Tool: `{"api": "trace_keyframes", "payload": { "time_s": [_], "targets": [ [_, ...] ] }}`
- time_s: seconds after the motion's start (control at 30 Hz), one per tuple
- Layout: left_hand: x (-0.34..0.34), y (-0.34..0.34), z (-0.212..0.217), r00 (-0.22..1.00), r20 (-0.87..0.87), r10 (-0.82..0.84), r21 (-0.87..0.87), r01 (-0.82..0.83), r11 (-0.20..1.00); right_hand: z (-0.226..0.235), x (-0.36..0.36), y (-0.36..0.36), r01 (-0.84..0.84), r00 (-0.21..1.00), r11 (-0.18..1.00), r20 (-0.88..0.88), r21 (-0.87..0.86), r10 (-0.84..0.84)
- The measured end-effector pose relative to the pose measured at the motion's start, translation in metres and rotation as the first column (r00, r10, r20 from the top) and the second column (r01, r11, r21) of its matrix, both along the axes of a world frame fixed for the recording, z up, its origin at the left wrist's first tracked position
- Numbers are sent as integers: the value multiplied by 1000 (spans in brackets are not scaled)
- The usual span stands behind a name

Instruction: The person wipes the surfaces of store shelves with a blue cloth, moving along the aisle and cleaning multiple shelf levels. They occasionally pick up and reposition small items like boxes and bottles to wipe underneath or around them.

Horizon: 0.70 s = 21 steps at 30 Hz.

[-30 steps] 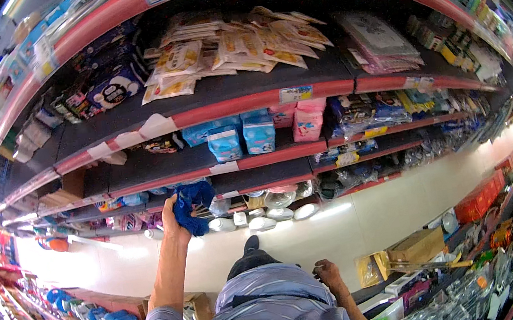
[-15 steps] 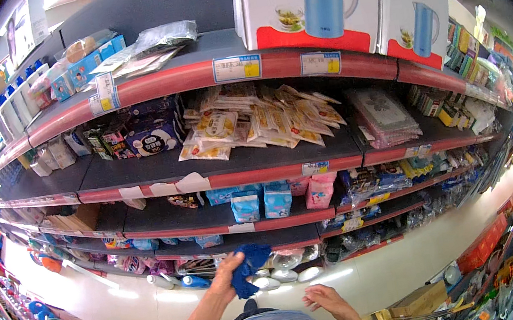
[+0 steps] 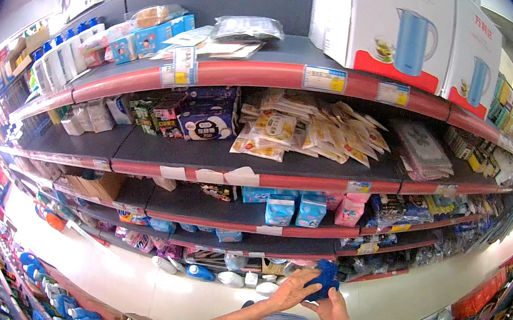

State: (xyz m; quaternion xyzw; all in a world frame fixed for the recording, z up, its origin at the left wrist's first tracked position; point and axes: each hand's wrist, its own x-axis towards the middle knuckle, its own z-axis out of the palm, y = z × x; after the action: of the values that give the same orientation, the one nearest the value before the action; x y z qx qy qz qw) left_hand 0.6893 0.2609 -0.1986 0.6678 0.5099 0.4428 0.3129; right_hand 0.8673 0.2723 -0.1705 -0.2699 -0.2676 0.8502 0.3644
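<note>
1. Head view: the person's left hand (image 3: 294, 289) holds a blue cloth (image 3: 324, 278), bunched up, in front of the torso.
2. The right hand (image 3: 333, 312) meets its lower edge, bringing both hands together; whether it grips is unclear.
3. Beyond them, stocked shelves (image 3: 186, 169) carry blue packs (image 3: 281, 210).

Harsh white glare washed out the area left of the shelf unit (image 3: 164, 147); in front, the pale floor (image 3: 174, 295) shone with reflections. Shadow darkened its interior, and fisheye distortion bowed its edges.
</note>
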Motion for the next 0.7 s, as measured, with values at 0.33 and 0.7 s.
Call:
{"api": "trace_keyframes", "payload": {
  "time_s": [0.33, 0.7],
  "targets": [
    [6, -15, 6, 998, 50, -25, -112, 30, 993, -8, -12, 3, 321, 926, 947, 203, 22, -319],
    [10, -5, 1, 856, 505, 107, -587, 250, 770, -1, -5, -2, -227, 433, 835, 820, 500, -374]
  ]
}}
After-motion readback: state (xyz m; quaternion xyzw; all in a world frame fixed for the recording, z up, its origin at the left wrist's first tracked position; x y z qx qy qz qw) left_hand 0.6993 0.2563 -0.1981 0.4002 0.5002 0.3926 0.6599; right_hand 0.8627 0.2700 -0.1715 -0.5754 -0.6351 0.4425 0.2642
